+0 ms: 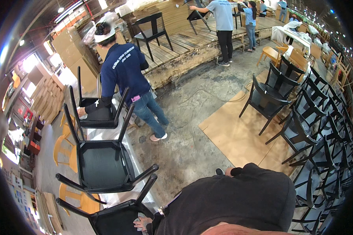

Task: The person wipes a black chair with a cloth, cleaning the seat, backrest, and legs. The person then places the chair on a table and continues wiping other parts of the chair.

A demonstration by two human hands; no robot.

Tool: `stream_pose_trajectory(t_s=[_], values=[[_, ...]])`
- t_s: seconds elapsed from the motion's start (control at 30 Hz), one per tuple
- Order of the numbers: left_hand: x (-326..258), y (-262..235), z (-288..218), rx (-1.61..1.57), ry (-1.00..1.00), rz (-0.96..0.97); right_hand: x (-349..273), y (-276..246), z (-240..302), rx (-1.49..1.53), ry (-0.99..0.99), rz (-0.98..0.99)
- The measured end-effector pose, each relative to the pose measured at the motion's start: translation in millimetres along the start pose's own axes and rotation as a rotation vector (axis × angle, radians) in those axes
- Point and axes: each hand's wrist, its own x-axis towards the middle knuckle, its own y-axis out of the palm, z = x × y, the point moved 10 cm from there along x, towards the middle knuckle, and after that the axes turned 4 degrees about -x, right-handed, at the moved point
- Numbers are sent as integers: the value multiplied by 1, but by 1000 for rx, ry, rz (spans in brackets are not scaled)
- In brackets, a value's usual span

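Head cam: the left hand (pixel 142 224) is sitting at the bottom edge, fingers curled down and pressing a pale cloth (pixel 140 216) onto the seat of the nearest black chair (pixel 113 217), which is lying upside down on a long shiny table (pixel 135 160). The right hand isn't showing anywhere, so can't tell what its fingers are doing. Two more upturned black chairs, a middle one (pixel 102 164) and a far one (pixel 98 111), are lined up further along the table. A co-worker in a dark blue shirt (pixel 123 68) is leaning over the far one. Rows of upright black chairs (pixel 302 117) are standing off to the right on cardboard sheets (pixel 233 137).
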Motion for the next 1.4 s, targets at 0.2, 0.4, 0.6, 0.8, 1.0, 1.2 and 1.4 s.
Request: stream_pose_trajectory(t_s=[0.2,0.4,0.6,0.8,1.0,1.2,1.4], values=[[-7,-76,-36,-366,165,-327,29,-64,20,79,-116,-148],[-97,-73,-108,-728,463,-222,6,-147,-16,98,-276,-254],[-248,35,-230,-407,880,686,-32,-160,-141,146,51,-453],[-306,63,-278,-278,951,916,-99,-74,-267,305,321,-238],[-276,38,-290,-180,984,833,-133,-29,-335,397,538,-279],[-212,-55,-334,-711,846,519,-85,-65,-292,459,290,-392],[-204,-168,-301,-967,768,-14,-53,-89,-245,361,72,-277]])
